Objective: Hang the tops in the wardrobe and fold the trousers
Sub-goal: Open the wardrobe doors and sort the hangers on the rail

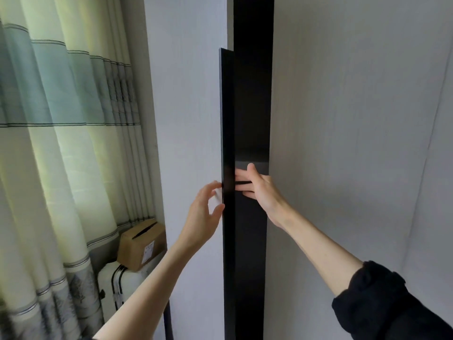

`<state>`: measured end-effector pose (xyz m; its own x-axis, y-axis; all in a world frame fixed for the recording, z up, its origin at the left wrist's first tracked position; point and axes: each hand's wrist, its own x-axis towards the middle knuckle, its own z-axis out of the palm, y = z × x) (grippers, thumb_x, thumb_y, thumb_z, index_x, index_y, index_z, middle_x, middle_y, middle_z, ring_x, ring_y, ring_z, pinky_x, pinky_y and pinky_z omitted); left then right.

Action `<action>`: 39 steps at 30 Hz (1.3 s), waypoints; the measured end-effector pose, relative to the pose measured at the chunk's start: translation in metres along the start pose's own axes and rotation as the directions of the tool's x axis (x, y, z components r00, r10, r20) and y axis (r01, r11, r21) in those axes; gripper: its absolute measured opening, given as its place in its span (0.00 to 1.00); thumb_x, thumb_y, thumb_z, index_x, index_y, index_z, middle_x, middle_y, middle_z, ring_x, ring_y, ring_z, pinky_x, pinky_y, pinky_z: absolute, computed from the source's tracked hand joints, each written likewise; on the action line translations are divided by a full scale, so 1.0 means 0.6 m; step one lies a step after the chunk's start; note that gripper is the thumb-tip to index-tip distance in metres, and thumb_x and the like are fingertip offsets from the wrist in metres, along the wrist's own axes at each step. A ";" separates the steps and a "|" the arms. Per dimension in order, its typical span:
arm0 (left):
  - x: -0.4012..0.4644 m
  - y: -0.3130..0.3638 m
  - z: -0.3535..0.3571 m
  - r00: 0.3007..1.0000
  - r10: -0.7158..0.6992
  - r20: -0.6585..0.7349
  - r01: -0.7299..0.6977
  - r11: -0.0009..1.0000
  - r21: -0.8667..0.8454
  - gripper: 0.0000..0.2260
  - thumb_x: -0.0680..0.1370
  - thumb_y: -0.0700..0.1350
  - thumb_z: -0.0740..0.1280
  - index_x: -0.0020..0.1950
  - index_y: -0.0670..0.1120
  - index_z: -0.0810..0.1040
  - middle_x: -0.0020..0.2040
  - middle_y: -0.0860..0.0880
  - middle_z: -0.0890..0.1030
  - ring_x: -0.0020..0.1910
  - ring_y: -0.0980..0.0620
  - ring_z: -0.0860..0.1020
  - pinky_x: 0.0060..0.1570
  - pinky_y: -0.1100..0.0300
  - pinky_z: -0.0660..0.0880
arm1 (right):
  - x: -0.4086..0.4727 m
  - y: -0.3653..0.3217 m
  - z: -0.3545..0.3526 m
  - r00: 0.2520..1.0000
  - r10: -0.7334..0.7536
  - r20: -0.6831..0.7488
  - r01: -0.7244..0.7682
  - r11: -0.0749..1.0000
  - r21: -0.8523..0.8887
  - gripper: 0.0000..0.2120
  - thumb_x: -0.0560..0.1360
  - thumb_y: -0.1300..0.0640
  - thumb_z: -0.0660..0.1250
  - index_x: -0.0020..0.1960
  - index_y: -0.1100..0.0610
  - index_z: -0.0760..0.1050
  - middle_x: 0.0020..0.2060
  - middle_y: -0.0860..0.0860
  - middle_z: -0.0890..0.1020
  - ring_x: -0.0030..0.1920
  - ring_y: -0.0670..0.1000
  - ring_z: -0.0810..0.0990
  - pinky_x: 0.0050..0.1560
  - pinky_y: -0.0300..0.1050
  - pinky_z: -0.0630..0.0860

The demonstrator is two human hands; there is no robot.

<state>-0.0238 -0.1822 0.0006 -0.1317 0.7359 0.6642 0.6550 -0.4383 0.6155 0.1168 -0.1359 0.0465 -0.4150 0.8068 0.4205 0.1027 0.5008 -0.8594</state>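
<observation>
While the wardrobe point(343, 143) stands only a crack open, pull the left door point(186, 119) by its dark handle strip point(227, 143) smoothly outward, keeping fingers clear of the gap. Right hand point(259, 187) reaches into the dark gap, fingers curled behind the strip, probably gripping its edge, though the strip hides the tips. Left hand point(203, 217) sits just left of the strip, fingers spread, thumb and fingertip touching its edge. No tops or trousers in view.
</observation>
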 end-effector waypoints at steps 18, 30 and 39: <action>-0.131 -0.088 -0.296 0.929 -0.307 0.205 0.368 0.716 -0.594 0.23 0.78 0.63 0.45 0.66 0.59 0.71 0.67 0.55 0.73 0.65 0.54 0.71 0.63 0.48 0.67 | -0.051 -0.123 0.244 0.920 0.039 0.390 -0.094 0.988 0.124 0.29 0.81 0.40 0.40 0.74 0.54 0.61 0.73 0.49 0.64 0.70 0.50 0.67 0.73 0.52 0.59; -0.157 -0.133 -0.429 0.871 -0.490 0.008 0.370 0.646 -0.667 0.23 0.81 0.58 0.44 0.73 0.52 0.62 0.67 0.52 0.71 0.63 0.54 0.71 0.62 0.54 0.65 | -0.027 -0.165 0.433 0.861 -0.010 0.509 -0.101 0.977 0.190 0.29 0.80 0.40 0.38 0.77 0.51 0.53 0.76 0.46 0.56 0.75 0.48 0.57 0.74 0.55 0.50; -0.211 -0.141 -0.424 0.846 -0.486 -0.219 0.292 0.766 -0.573 0.09 0.80 0.43 0.60 0.56 0.51 0.78 0.58 0.50 0.80 0.57 0.51 0.79 0.56 0.53 0.75 | -0.027 -0.087 0.405 0.913 0.005 0.408 0.030 0.996 -0.079 0.24 0.81 0.45 0.55 0.73 0.54 0.63 0.71 0.47 0.68 0.67 0.42 0.67 0.65 0.36 0.61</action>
<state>-0.2515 -0.3695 -0.0275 -0.5929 0.7224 0.3558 0.0373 -0.4167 0.9083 -0.1016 -0.2512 0.0142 -0.7474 0.6110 0.2608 0.1613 0.5477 -0.8210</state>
